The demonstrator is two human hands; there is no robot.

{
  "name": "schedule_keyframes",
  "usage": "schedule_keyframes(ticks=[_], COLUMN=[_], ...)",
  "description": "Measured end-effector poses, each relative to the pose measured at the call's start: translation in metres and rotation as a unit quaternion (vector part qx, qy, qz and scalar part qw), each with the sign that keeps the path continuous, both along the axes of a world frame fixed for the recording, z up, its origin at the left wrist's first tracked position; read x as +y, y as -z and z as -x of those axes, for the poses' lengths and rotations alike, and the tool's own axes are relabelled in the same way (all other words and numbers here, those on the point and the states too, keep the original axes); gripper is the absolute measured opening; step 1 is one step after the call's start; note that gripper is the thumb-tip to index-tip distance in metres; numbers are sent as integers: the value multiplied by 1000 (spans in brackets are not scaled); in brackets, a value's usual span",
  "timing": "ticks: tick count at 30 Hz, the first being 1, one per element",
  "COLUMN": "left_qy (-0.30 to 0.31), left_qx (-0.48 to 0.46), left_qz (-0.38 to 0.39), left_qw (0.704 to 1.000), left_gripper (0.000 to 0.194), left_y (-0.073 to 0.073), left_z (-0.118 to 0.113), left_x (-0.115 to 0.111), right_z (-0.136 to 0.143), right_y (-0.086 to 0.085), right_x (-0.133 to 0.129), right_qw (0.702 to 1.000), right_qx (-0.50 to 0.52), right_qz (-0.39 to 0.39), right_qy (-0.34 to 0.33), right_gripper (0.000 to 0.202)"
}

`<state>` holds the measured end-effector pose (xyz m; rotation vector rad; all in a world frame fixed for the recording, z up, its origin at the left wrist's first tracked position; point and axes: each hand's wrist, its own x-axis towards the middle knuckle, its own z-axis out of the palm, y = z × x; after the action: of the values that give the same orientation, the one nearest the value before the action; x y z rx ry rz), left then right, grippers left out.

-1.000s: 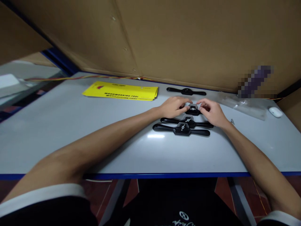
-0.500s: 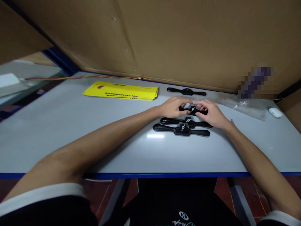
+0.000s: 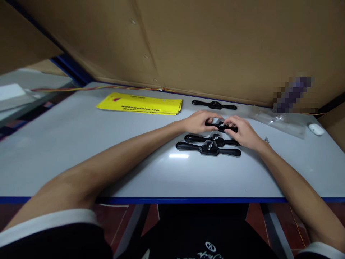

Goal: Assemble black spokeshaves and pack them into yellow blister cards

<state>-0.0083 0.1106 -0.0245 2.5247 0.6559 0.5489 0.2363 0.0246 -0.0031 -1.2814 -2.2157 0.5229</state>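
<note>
Between both hands is a black two-handled tool point(image 3: 221, 125) with a metal blade plate at its middle. My left hand point(image 3: 201, 122) has its thumb and fingers closed around the left handle. On the right handle, my right hand point(image 3: 241, 130) pinches with thumb and fingers. Just nearer to me lies a second black tool point(image 3: 195, 138) with a blade plate, its right end beside my right hand. Nearest of all lies a third such tool point(image 3: 188, 146). Behind the hands rests another black tool point(image 3: 214, 105), with no plate visible on it.
A stack of yellow printed cards point(image 3: 140, 104) lies at the back left of the grey table point(image 3: 67, 144). Clear plastic bags point(image 3: 283, 124) and a white mouse point(image 3: 316, 129) are at the right. Small metal pieces point(image 3: 266, 139) sit beside my right wrist. A cardboard wall stands behind.
My right hand has shifted very slightly, and more of the small metal pieces beside its wrist shows. Both hands keep their hold on the tool.
</note>
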Motion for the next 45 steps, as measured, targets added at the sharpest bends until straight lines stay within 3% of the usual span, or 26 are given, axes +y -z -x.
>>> schedule_keyframes(ticks=[4,17,22,29,45], left_qy=[-6,2,3,-1,2], left_qx=[2,5,0,0,9], left_qz=[7,-19,-12,-19,-35], left_qw=[1000,1000,1000,1000,999], left_gripper=[63,63,62,62,66], left_y=[0,-1,0,1,3], left_z=[0,-1,0,-1,-1], left_x=[0,0,-1,0,2], right_z=[0,-4,-3,-4,-3], right_y=[0,-2,-1,1,-2], right_x=[0,-1,-1,-2,-3], right_qw=[1000,996,999,998,998], right_qx=[-16,-61,-45,-43,-59], right_qz=[-7,6,1,-2,10], right_qy=[-4,-57,-27,-44,-34], right_gripper=[6,21,11,41,36])
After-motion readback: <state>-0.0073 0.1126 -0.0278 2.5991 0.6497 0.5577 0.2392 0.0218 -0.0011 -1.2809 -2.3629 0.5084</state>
